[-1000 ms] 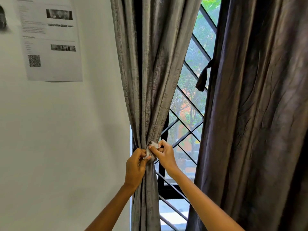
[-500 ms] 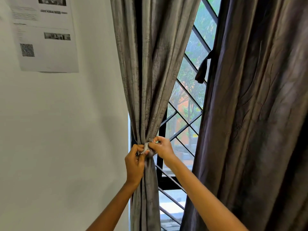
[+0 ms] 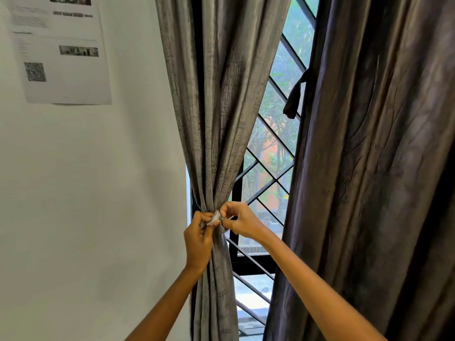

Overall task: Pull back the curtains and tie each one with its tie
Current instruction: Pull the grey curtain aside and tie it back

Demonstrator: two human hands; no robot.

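The left grey curtain point(image 3: 221, 94) is gathered into a narrow bundle at the window's left side. A pale tie point(image 3: 215, 219) wraps its waist. My left hand point(image 3: 198, 242) pinches one end of the tie from the left. From the right, my right hand point(image 3: 240, 221) pinches the other end, and the two hands almost touch. The right curtain point(image 3: 369, 180), darker and wider, hangs loose over the right part of the window. A dark strip of cloth point(image 3: 294, 97) dangles at its inner edge.
A black diagonal window grille point(image 3: 268, 148) shows between the two curtains, with trees outside. A printed paper sheet point(image 3: 61, 50) with a QR code is stuck on the white wall point(image 3: 93, 193) at the left.
Both hands stay at the tie on the left curtain, with only small finger moves. The view has shifted slightly, so the hands sit a little higher in frame than one second ago.
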